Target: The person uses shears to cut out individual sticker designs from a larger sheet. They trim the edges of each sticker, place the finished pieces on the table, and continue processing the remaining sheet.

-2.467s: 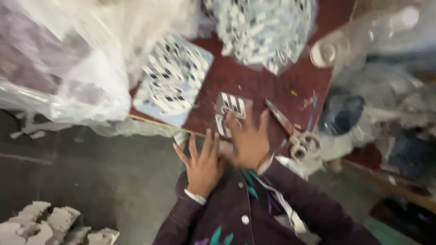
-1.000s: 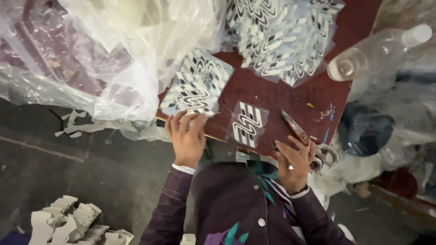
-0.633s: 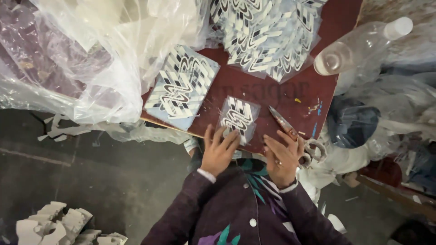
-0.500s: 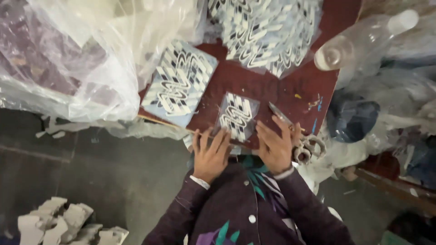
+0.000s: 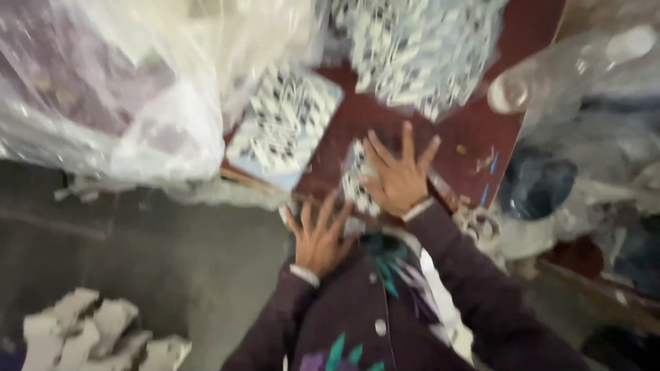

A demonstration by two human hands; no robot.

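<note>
The view is blurred by motion. My right hand (image 5: 397, 175) lies flat with fingers spread on a small black-and-white patterned patch (image 5: 356, 180) on the dark red table (image 5: 474, 130). My left hand (image 5: 320, 232), fingers also spread, rests at the table's near edge, close to my purple garment and touching a pale piece under the fingertips. Neither hand grips anything. A larger stack of patterned patches (image 5: 285, 124) lies to the left on the table, and a big heap of them (image 5: 419, 48) sits at the far side.
Clear plastic bags (image 5: 117, 89) bulge over the table's left side. A plastic bottle (image 5: 564, 69) lies at the right, scissors (image 5: 474, 220) by the near right edge. Grey floor (image 5: 137, 261) below holds pale crumpled pieces (image 5: 96, 336).
My right hand slid forward onto the small patterned patch and spread flat. My left hand drew back a little toward the table edge. The camera swung, blurring the view.
</note>
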